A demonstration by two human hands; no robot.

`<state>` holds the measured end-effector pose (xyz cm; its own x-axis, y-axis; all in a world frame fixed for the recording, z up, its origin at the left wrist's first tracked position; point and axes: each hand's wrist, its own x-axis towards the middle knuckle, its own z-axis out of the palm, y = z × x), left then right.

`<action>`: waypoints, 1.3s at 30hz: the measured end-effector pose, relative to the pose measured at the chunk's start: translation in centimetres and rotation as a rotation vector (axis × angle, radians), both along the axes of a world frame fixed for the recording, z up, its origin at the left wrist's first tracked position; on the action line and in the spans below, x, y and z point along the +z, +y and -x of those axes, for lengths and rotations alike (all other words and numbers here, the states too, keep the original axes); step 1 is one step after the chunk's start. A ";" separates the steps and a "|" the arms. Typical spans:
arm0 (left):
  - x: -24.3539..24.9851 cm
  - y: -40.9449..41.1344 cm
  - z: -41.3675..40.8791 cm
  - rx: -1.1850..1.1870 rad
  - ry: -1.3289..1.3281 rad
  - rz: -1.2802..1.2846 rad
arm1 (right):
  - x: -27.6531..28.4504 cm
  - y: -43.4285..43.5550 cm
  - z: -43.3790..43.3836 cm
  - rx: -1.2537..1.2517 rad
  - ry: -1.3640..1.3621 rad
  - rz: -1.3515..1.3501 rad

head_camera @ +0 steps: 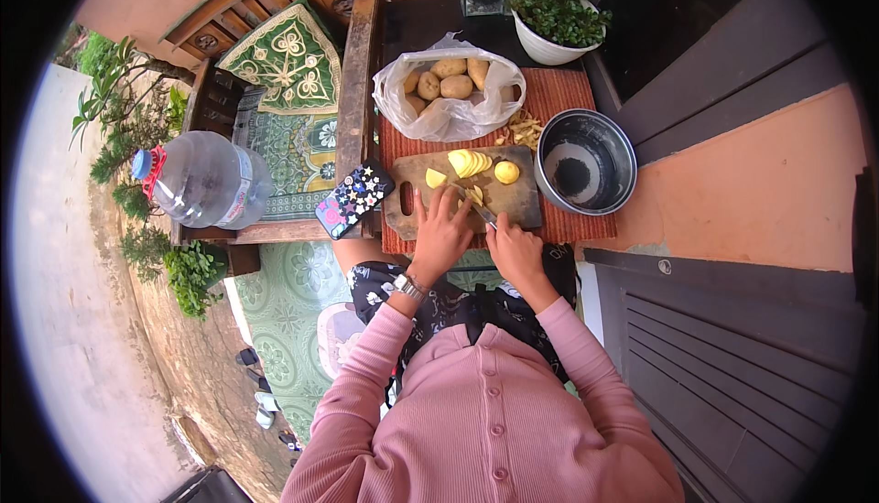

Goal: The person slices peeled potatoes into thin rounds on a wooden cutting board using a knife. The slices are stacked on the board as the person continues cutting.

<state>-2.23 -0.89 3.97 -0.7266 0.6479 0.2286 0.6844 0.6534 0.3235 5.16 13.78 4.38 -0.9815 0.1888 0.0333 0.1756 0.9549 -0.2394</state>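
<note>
My right hand point(515, 247) grips a knife point(485, 214), its blade angled up and left across the wooden cutting board point(405, 225). Palm down, my left hand point(439, 235) has its fingers spread over the board's front, left of the blade. Just beyond its fingertips lies a cut potato piece point(435, 177). Small potato strips point(475, 195) lie beside the blade. A fanned row of potato slices point(470, 162) rests farther back, with a peeled potato chunk point(507, 172) to its right. Whether my left fingers press on a piece beneath them is hidden.
A plastic bag point(439, 122) of unpeeled potatoes stands behind the board, near potato peelings point(525, 131). To the right is a metal pot point(587, 160). A patterned phone point(355, 199) lies left, overlapping the bench arm. Beyond are a large water bottle point(206, 180) and a potted plant point(557, 19).
</note>
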 end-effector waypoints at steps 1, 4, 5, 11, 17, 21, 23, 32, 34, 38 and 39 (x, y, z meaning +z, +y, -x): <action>-0.1 0.1 0.0 -0.001 0.006 0.003 | -0.1 0.0 0.0 -0.001 -0.001 -0.005; -0.2 0.3 0.1 -0.002 0.004 0.004 | -0.2 -0.1 0.0 -0.001 -0.012 -0.005; -0.3 0.3 0.1 -0.002 0.001 0.003 | -0.1 -0.2 0.0 -0.001 -0.018 -0.003; -0.7 0.4 0.1 0.008 -0.024 0.039 | 0.1 -0.3 -0.2 0.014 -0.026 -0.004; -0.2 0.0 0.1 0.041 -0.033 -0.046 | 0.1 -0.3 -0.4 0.013 -0.026 0.075; 0.3 -0.6 0.0 0.074 -0.073 -0.085 | 0.4 -0.1 -0.7 -0.008 -0.058 0.121; 0.5 -0.7 -0.1 0.092 -0.081 -0.077 | 0.4 0.2 -0.8 -0.007 -0.062 0.138; -2.1 -1.2 -2.0 0.062 -0.079 -0.031 | 0.8 0.7 -0.7 0.059 -0.072 0.188; -2.1 -1.1 -2.2 0.051 -0.078 -0.019 | 0.9 0.7 -0.7 0.072 -0.061 0.175; -2.2 -1.0 -2.4 0.051 -0.056 -0.002 | 1.1 0.6 -0.7 0.095 -0.038 0.154; -2.2 -0.9 -2.4 0.055 -0.054 -0.004 | 1.1 0.6 -0.7 0.101 -0.030 0.148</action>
